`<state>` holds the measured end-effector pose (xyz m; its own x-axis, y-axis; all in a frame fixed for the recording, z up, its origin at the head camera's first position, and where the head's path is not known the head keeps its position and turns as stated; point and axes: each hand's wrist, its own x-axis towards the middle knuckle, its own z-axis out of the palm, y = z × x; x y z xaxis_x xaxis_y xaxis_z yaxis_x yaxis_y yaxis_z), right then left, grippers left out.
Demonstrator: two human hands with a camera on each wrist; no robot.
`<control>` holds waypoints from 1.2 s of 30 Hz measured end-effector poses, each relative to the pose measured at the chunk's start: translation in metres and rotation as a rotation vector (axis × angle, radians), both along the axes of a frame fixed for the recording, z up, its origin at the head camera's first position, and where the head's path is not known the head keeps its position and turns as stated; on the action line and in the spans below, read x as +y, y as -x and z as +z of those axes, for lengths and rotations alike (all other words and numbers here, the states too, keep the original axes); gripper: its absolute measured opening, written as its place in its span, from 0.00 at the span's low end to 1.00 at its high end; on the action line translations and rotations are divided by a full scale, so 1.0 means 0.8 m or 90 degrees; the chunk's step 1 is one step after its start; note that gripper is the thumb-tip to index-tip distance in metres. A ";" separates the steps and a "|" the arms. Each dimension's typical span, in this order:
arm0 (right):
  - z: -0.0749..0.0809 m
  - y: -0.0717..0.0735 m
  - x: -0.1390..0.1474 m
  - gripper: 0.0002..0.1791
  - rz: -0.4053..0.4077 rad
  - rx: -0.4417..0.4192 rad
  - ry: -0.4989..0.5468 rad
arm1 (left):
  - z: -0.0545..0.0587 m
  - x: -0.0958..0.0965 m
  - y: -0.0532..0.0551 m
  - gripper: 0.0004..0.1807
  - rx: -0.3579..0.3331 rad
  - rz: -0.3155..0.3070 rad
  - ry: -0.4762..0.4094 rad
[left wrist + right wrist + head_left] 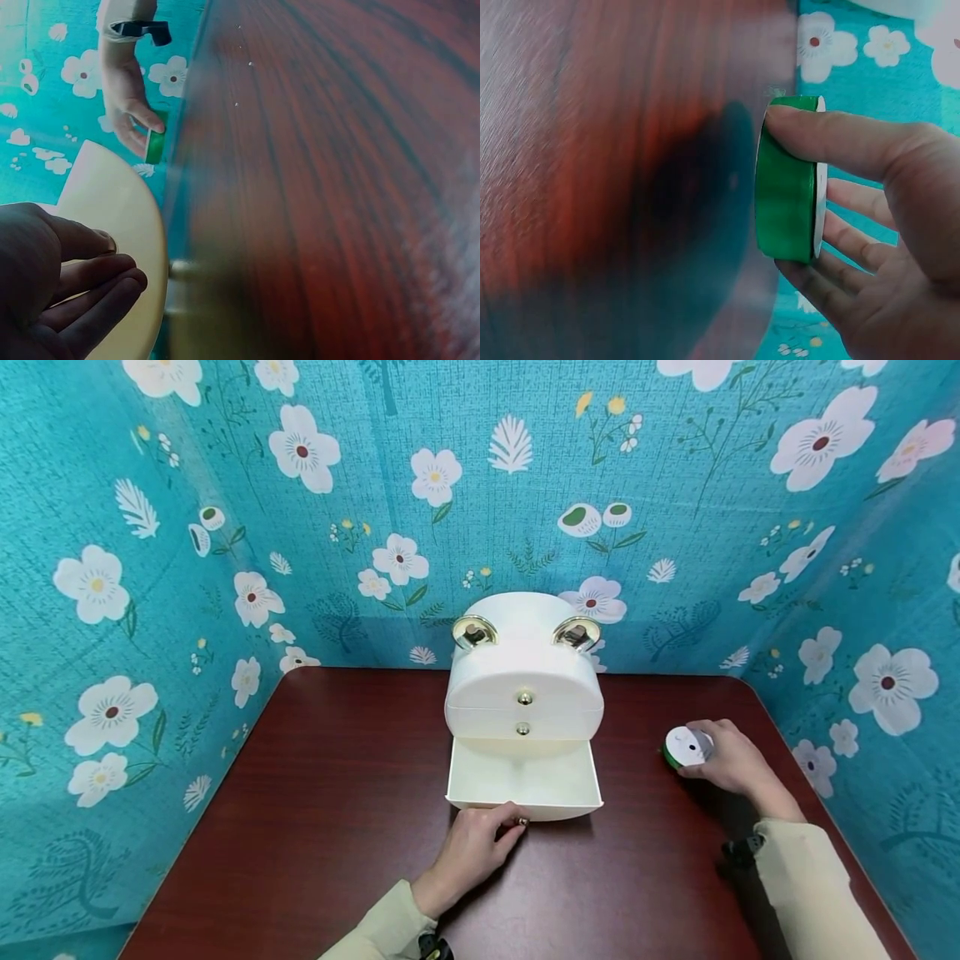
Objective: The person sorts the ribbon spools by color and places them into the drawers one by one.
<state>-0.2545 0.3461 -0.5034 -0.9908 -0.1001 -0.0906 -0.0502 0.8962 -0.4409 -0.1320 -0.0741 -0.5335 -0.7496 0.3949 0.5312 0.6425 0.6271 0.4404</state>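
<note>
A white rounded box (525, 693) with gold-rimmed knobs like frog eyes stands at the back of the table, its bottom drawer (521, 772) pulled out. My left hand (476, 847) pinches the small gold knob (522, 821) on the drawer front, between thumb and fingers; the left wrist view shows the drawer front (124, 202) close by. Nothing shows inside the drawer. Off to the right of the box, my right hand (731, 758) grips a spool of green ribbon (786, 187) with white faces, thumb on one side, fingers round the other. Whether the spool touches the table I cannot tell.
The dark red-brown wooden table (322, 827) extends to both sides of the box. Teal flowered cloth (360, 485) hangs behind the table and along its left and right sides. Two small gold knobs (524, 697) sit on the box front above the drawer.
</note>
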 end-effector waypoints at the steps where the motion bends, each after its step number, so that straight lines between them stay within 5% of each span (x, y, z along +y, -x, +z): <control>1: 0.003 0.000 -0.003 0.50 0.001 0.006 0.005 | 0.000 0.000 0.000 0.10 0.001 0.001 0.001; 16: 0.043 -0.019 -0.045 0.49 0.046 0.071 0.023 | -0.002 0.001 -0.002 0.09 0.002 0.000 0.007; 36: 0.113 -0.071 -0.136 0.46 0.196 0.155 0.093 | 0.001 0.002 -0.001 0.09 -0.010 0.004 0.000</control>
<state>-0.1981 0.2375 -0.4134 -0.9034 -0.3896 0.1792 -0.4244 0.7521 -0.5043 -0.1309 -0.0727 -0.5327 -0.7605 0.3900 0.5191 0.6312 0.6316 0.4502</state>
